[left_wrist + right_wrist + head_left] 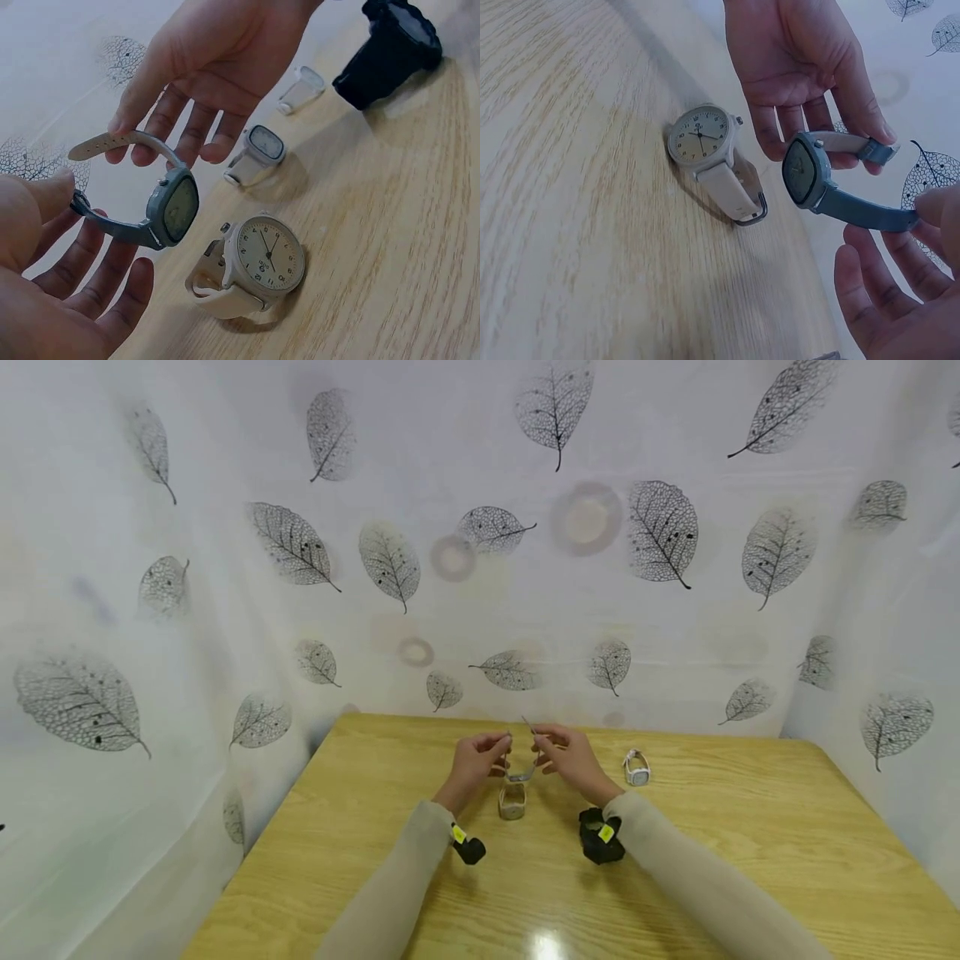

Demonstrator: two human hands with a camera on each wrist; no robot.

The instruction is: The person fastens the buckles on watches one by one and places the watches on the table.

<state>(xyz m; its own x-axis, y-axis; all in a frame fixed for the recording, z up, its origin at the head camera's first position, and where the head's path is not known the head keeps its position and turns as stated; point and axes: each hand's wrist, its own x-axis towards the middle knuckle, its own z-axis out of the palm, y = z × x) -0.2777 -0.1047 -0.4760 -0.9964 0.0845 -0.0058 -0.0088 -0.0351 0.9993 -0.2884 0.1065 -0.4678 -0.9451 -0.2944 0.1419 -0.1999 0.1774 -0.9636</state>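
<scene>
In the left wrist view, both hands hold up a blue-grey wristwatch (176, 206) with a squarish dial and its strap undone. My left hand (476, 764) pinches the buckle end of the strap, and my right hand (573, 764) pinches the end with the holes. The case hangs between the hands, above the table, its face turned away from me. Just below stands a beige wristwatch (701, 139) with a round, numbered dial and a fastened strap, touched by neither hand.
A white wristwatch (637, 770) stands on the wooden table (360, 793), right of my right hand. The left wrist view shows a squarish white watch (262, 150), a smaller white watch (304, 86) and a black watch (390, 52). Behind the table hangs a leaf-print curtain (525, 610).
</scene>
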